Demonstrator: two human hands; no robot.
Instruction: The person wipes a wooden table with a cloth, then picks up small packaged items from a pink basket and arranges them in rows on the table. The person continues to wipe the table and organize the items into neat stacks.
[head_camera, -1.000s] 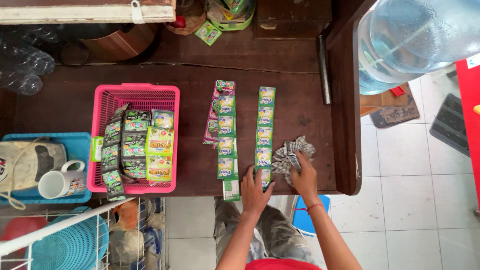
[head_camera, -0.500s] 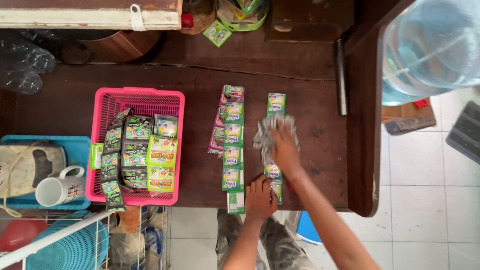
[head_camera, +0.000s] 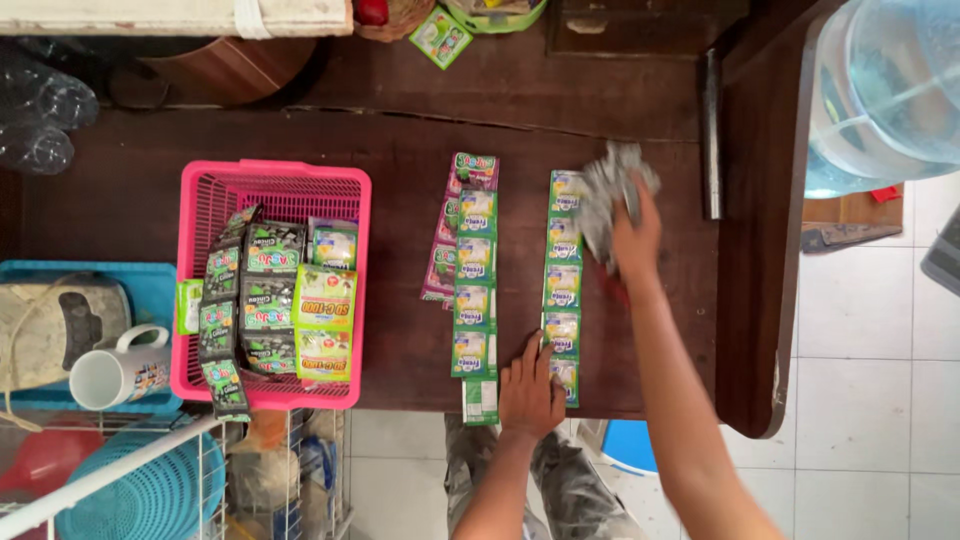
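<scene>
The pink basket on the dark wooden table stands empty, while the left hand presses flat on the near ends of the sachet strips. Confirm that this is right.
Not quite. The head view shows the pink basket is not empty: it holds sachet strips and packets. The rest stands: it sits on the dark wooden table, and the left hand presses flat on the near ends of the sachet strips.

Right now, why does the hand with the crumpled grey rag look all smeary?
In the head view, the right hand and the crumpled grey rag are motion-blurred; the left hand, flat on the dark wooden table, looks sharp, like the green sachet strips and the pink plastic basket. Light is soft, without hard shadows.
</scene>
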